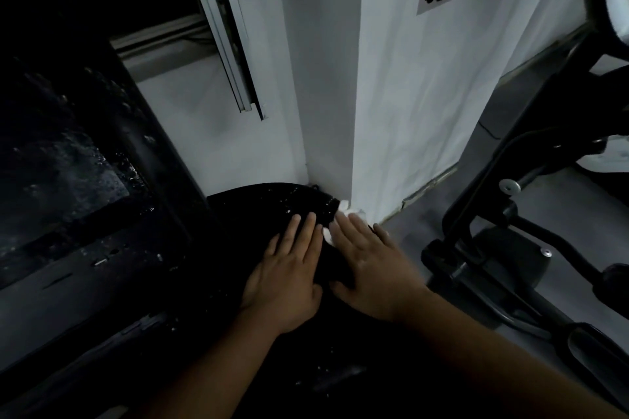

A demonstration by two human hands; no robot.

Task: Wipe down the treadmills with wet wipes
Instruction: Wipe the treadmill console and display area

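At centre frame, right hand [371, 265] lay flat, fingers pressing wet wipe [327, 235] onto treadmill hood [258, 211]; left hand [289, 272] flat beside, empty.

Both hands lie flat on the black treadmill cover [272, 201] beside the white pillar [408, 112]: left hand [289, 269], right hand [371, 265] pressing a white wipe [343, 207].

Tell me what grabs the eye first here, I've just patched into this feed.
Both hands lie flat on the dark treadmill cover, centre low: the left hand bare, the right hand pressing a white wet wipe at the cover's far edge. Just beyond rises a pale wall corner, with a black machine frame at right.
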